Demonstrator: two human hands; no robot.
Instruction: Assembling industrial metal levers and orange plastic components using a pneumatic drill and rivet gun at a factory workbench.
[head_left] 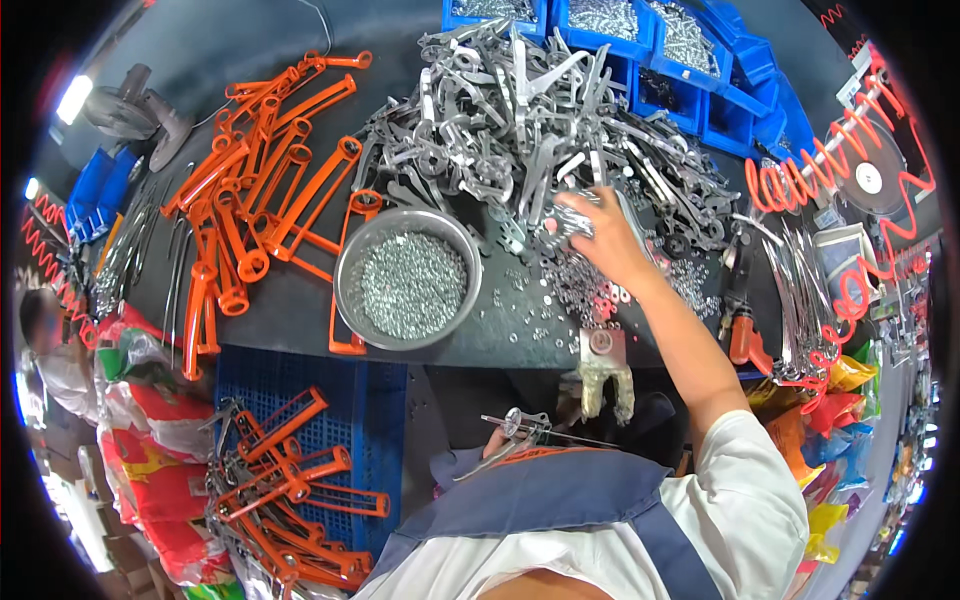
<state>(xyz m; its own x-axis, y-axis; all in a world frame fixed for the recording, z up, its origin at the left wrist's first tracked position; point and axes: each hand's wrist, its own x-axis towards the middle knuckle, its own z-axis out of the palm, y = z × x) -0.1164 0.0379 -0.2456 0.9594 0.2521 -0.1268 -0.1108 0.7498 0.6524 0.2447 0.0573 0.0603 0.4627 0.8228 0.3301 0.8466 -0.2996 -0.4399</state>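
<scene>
Metal levers (528, 85), silvery, angular, heaped beside right hand (604, 232)

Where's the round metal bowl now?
Head view, left of centre: the bowl sits on the dark table, right of the orange frames and just below the grey metal heap.

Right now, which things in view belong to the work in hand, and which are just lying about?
Apparently in use: metal assembly at the left hand; pile of grey metal parts at the right hand.

Apparently just lying about: grey fan; red bags.
</scene>
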